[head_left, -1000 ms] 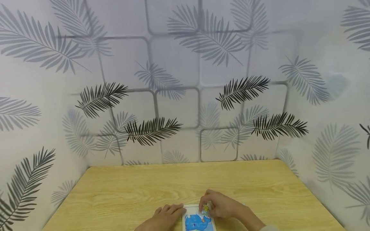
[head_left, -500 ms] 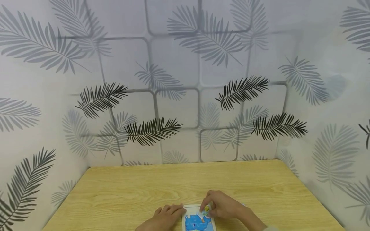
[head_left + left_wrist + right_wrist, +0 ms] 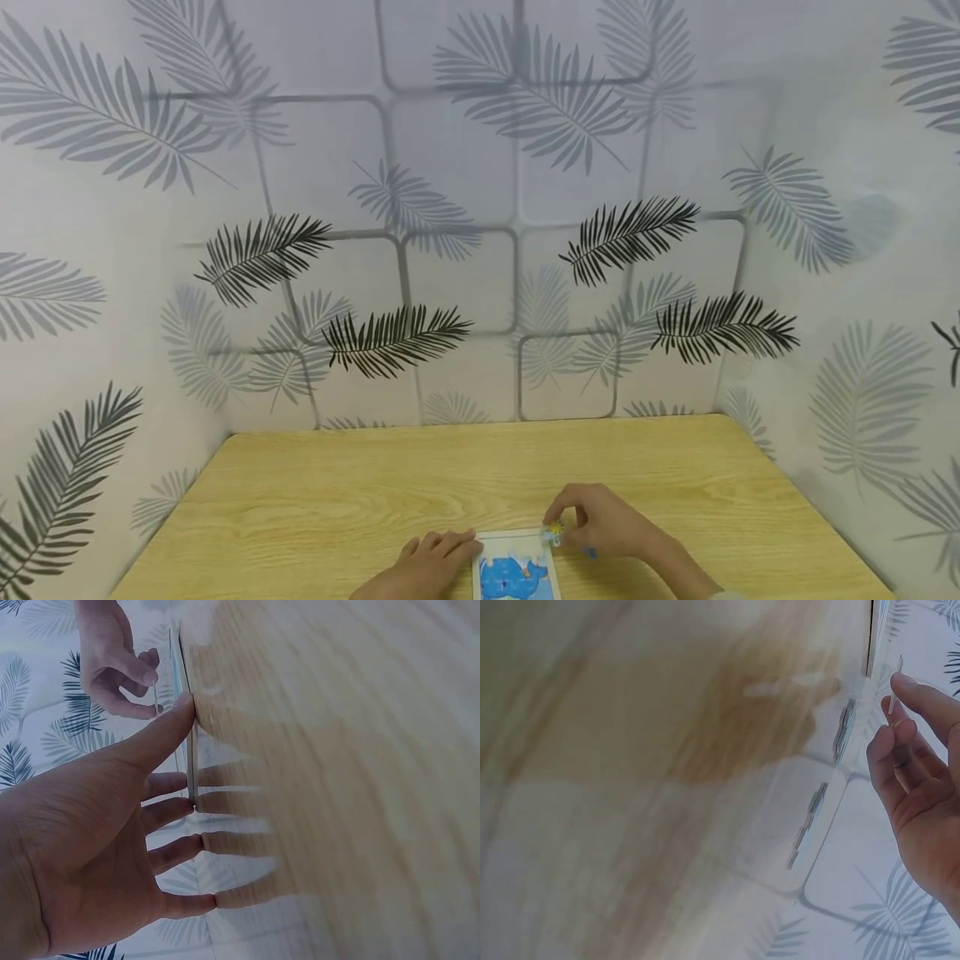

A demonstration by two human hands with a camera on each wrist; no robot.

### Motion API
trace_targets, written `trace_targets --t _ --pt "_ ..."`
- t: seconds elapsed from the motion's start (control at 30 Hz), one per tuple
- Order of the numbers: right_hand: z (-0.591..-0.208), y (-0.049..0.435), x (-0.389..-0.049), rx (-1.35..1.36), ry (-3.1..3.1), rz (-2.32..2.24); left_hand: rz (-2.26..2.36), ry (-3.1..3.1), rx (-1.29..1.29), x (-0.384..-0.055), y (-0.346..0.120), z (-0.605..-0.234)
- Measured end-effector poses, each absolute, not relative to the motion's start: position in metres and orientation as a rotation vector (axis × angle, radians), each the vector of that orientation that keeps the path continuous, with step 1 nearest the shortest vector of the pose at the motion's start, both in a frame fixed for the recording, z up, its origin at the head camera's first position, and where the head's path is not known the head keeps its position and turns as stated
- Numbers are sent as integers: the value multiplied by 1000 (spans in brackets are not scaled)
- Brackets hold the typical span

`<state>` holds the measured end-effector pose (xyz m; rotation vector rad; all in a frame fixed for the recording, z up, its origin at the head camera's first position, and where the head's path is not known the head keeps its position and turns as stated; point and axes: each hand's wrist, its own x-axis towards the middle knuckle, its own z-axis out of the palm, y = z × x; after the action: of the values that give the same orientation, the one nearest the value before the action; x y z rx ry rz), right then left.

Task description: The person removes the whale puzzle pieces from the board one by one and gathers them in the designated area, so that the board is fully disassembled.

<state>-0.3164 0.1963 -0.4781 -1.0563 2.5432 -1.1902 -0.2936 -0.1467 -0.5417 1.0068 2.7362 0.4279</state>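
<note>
A jigsaw puzzle tray (image 3: pixel 498 546) with a pale frame lies at the table's near edge; a blue whale picture (image 3: pixel 510 577) fills its lower part. My left hand (image 3: pixel 429 565) rests at the tray's left side, thumb touching the edge and fingers spread on the table, as the left wrist view shows. Between thumb and fingers, my right hand (image 3: pixel 611 523) pinches a puzzle piece (image 3: pixel 554 531) with a yellow sun-like print, above the tray's upper right corner. In the right wrist view, this thin piece (image 3: pixel 896 686) is seen edge-on.
Loose puzzle pieces lie on the table (image 3: pixel 337 483) right of the tray: one (image 3: pixel 844 731) near the right hand, another cluster (image 3: pixel 808 825) farther off. A bit of blue piece (image 3: pixel 590 552) shows under the right hand. Leaf-patterned covering (image 3: pixel 465 275) stands behind and beside the table.
My right hand has moved right and slightly up with the sun piece, from over the tray's upper part to its corner. The left hand stays where it was.
</note>
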Motion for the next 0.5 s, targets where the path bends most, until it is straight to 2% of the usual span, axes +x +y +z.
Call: trace_targets --t 0.5 --pt "-476 255 -320 -1116 2635 -1214 421 2750 1075 -290 -149 -534"
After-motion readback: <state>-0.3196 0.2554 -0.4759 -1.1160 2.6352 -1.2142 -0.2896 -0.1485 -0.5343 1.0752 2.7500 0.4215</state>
